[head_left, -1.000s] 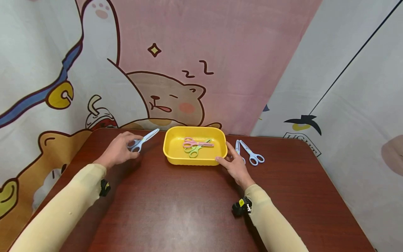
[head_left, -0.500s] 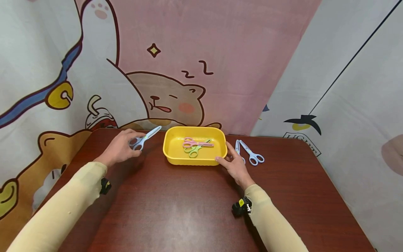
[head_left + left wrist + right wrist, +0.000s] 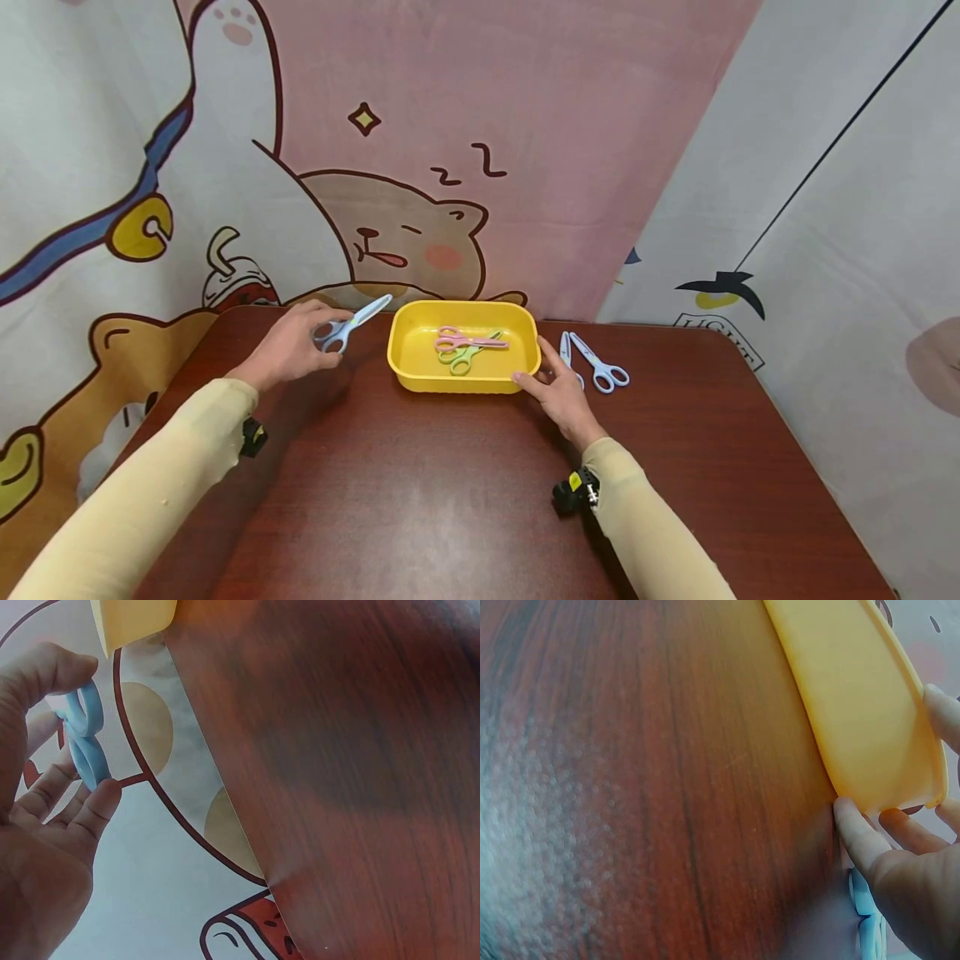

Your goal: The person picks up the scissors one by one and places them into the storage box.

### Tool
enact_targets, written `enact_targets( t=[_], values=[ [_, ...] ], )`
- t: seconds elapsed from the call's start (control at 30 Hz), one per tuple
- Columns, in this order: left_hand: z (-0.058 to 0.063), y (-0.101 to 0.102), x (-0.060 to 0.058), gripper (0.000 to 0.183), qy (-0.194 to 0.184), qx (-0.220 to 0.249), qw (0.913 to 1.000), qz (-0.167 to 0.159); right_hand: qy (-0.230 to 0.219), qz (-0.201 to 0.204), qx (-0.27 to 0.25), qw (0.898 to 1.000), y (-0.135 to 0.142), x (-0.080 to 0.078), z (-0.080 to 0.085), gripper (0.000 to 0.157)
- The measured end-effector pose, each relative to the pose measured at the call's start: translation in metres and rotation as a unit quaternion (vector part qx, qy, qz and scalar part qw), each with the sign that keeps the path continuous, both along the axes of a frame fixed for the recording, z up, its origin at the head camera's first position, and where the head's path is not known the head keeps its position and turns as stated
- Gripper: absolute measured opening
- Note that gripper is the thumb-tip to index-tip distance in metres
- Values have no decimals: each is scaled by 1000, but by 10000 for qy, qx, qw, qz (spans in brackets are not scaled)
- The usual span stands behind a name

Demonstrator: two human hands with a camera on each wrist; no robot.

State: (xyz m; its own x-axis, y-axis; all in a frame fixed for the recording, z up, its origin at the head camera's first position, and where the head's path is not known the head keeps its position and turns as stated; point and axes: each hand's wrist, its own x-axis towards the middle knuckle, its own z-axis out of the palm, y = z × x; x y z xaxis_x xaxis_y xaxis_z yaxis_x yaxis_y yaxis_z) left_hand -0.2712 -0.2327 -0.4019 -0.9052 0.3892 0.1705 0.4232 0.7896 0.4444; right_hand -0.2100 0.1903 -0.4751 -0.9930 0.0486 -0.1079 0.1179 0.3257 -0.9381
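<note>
My left hand holds a pair of light blue scissors by the handle loops, above the table, left of a yellow tray. The blades are closed and point up to the right. In the left wrist view, thumb and fingertips pinch the blue loops. The yellow tray contains pink scissors lying across green scissors. My right hand grips the tray's right end, with the thumb at the front rim. In the right wrist view, other fingers touch the tray's lower corner.
Light blue scissors lie on the table right of the tray. Beside them is another light blue pair, partly hidden by my right hand. The brown table ends at a cartoon-printed cloth behind the tray.
My left hand has moved slightly right and up with the light blue scissors, bringing the blade tips closer to the tray. The right hand and tray stay in place.
</note>
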Motion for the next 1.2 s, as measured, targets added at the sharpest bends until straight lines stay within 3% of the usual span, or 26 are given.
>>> enact_targets(
  t=[0.4, 1.2],
  values=[
    [7, 5, -3, 55, 157, -149, 9996, -202, -17, 21, -19, 10000, 1, -1, 0, 89],
    [22, 19, -7, 58, 63, -128, 9992, -385, -1, 4, -31, 10000, -1, -1, 1, 90]
  ],
)
